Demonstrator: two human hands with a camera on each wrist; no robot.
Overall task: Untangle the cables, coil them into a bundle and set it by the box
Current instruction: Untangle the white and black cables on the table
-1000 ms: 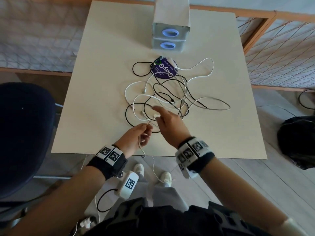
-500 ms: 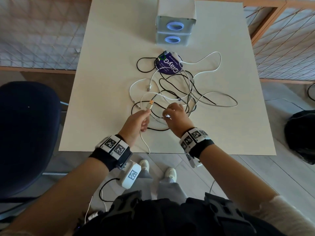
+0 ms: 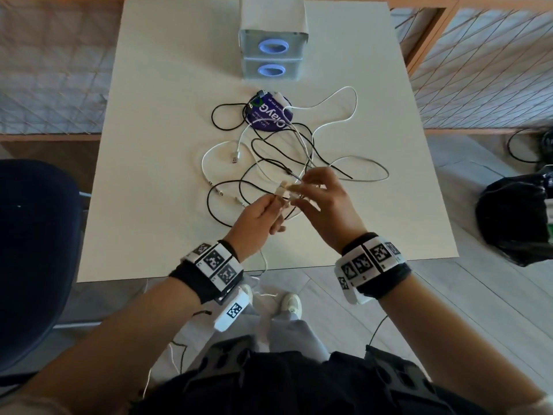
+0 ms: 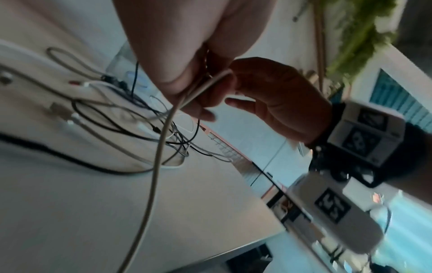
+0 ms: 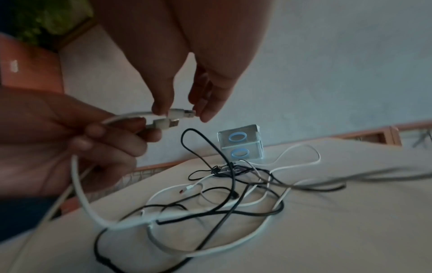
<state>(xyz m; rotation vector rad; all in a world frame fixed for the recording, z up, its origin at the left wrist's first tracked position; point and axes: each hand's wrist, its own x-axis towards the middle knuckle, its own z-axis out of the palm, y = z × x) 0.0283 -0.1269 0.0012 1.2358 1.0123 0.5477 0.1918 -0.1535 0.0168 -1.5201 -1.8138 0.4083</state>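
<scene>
A tangle of black and white cables (image 3: 302, 151) lies on the white table (image 3: 155, 175), in front of the grey box (image 3: 273, 49) with two blue rings. Both hands are lifted over the near part of the tangle. My left hand (image 3: 276, 205) grips a white cable just behind its USB plug (image 5: 163, 124). My right hand (image 3: 299, 190) pinches a second white USB plug (image 5: 181, 113) between thumb and fingers, right beside the first. The white cable (image 4: 158, 147) hangs from my left hand towards the table edge, and a white loop (image 5: 79, 194) sags onto the tangle.
A purple round disc (image 3: 270, 115) lies under the far end of the cables, near the box. A dark blue chair (image 3: 33, 250) stands to the left. A black bag (image 3: 517, 223) sits on the floor at the right. Mesh railings flank the table.
Both hands have risen off the table. My right hand has picked up a second white plug and brought it next to the plug in my left hand.
</scene>
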